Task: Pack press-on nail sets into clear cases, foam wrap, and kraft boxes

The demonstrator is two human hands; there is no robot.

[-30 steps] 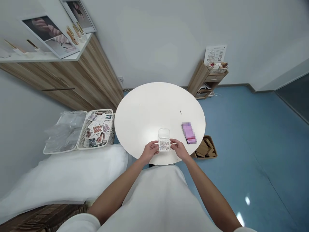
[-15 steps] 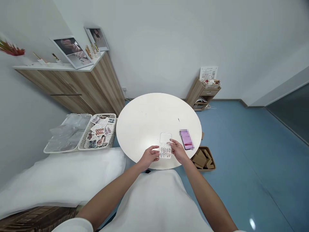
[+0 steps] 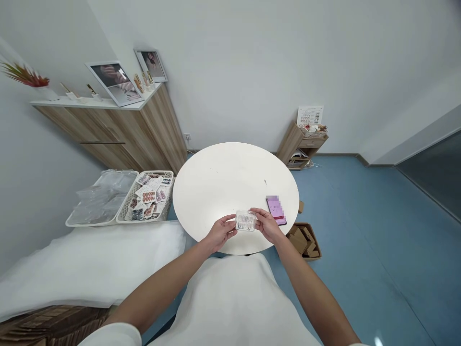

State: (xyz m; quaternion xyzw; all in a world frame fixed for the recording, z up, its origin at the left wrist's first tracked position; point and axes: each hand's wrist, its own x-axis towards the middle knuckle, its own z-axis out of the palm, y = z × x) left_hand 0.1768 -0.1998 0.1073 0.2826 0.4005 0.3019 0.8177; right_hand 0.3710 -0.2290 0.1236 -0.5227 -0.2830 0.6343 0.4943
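Note:
A small clear plastic box of press-on nails point(image 3: 245, 221) is held between both hands over the near part of the white oval table point(image 3: 230, 178). Its lid lies down over the rows of silvery nails. My left hand point(image 3: 220, 232) grips the left edge, thumb on top and fingers below. On the right edge, my right hand point(image 3: 267, 225) pinches the box between thumb and fingers. Just beyond that hand a phone with a purple screen point(image 3: 275, 210) rests on the table, partly pixelated.
To the left stand a white basket of nail cards point(image 3: 149, 196) and a basket of clear plastic packaging point(image 3: 104, 198). A carton of cardboard pieces point(image 3: 305, 240) sits on the floor at right. Behind are a wooden cabinet point(image 3: 118, 127) and a small shelf unit point(image 3: 300, 144).
The lid stood raised half a second ago and is now down over the nails. Both hands have shifted slightly with the box, and the camera view has tilted a little.

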